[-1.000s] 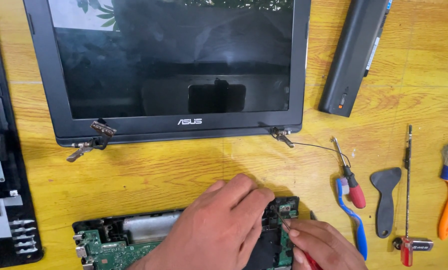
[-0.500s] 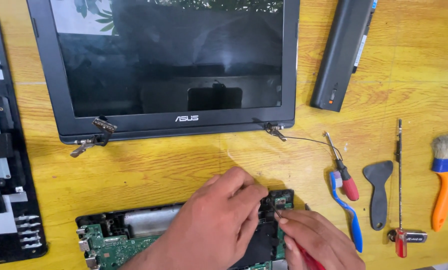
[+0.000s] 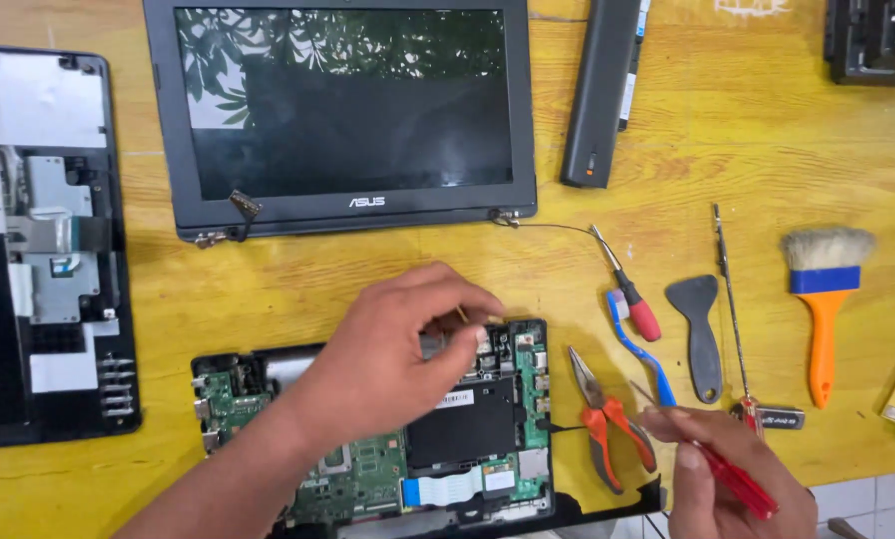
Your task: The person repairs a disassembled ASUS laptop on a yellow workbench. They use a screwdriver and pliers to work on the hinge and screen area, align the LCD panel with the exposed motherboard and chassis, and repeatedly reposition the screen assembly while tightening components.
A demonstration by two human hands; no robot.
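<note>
Left hand point(image 3: 392, 349) lower centre, fingers pinched on small part, too small to tell, over green motherboard point(image 3: 367, 469) in open laptop base. Right hand point(image 3: 727, 479) lower right, closed round red-handled screwdriver point(image 3: 732, 479). Detached screen point(image 3: 342, 110) upper centre. Orange pliers point(image 3: 607, 424) just right of board.

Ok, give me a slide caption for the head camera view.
Left hand pinches a small part over an opened laptop base; right hand holds a red screwdriver.
</note>
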